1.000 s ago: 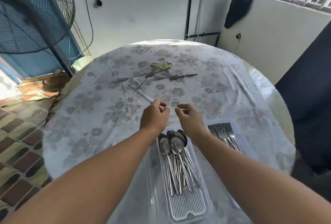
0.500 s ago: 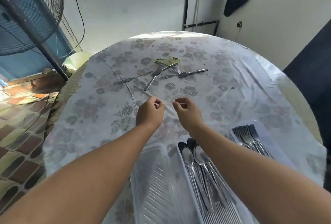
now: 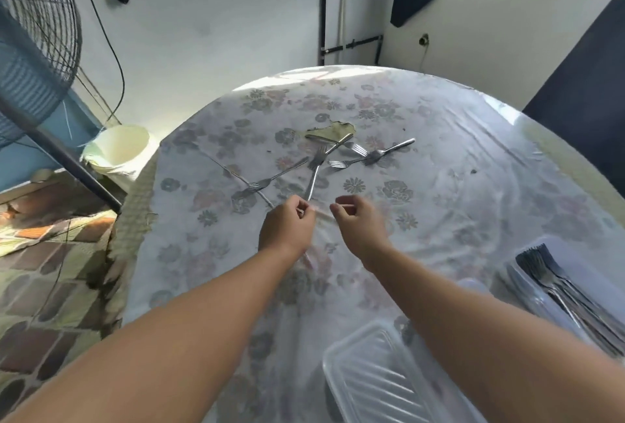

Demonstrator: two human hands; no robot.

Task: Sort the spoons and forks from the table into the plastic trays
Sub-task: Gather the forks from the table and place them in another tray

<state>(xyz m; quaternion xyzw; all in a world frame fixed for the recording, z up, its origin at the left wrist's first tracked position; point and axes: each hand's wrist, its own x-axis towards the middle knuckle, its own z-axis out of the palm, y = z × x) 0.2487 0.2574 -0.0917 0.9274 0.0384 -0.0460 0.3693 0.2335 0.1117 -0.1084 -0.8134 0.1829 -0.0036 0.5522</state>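
A: Fingers on left hand (image 3: 287, 228) and right hand (image 3: 360, 224)? Table (image 3: 473, 158) first.
B: Both curled, grasping nothing I can see. Loose forks (image 3: 318, 158) mid-table beyond hands; forks tray (image 3: 558, 284) right of them, clear tray (image 3: 382, 375) nearest.

Loose steel forks (image 3: 318, 165) crisscrossed mid-table; more forks in right tray (image 3: 527, 290).

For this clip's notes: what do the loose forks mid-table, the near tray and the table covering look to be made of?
Loose forks: polished metal, likely stainless steel, given their bright silvery glints. Near tray: translucent, ribbed, glossy plastic; the cloth shows faintly through it. Table covering: probably a floral cloth under a clear plastic sheet, judging by shiny wrinkles, though it could be printed vinyl. A torn patch exposes a yellowish layer beneath.
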